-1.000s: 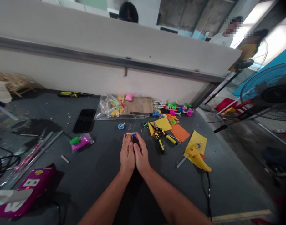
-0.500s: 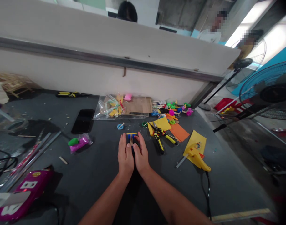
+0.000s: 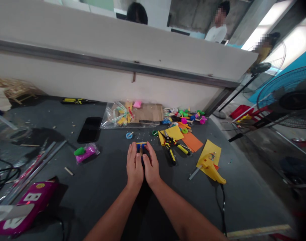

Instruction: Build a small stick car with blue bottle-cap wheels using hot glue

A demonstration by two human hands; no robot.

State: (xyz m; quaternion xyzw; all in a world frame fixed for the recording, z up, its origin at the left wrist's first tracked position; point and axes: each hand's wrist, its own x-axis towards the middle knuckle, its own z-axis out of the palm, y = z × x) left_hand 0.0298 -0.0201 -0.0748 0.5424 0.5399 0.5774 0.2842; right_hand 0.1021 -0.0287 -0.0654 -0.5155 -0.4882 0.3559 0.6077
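My left hand and my right hand come together over the middle of the dark table, palms facing. Between their fingers is a small blue piece with wooden sticks; a yellow strip lies across its far end. Both hands are closed around its sides, and the fingers and thumbs hide much of it. Just beyond the fingertips lies a blue ring with a little stick. To the right, yellow-and-black pliers rest partly on yellow paper.
A yellow hot glue gun with a cord lies at the right. A black phone, a pink-purple packet and a purple device are on the left. Along the partition lie a clear bag and coloured clay bits.
My hands and the blue piece stay nearly in place. Behind the partition, a person in a white top has moved left.
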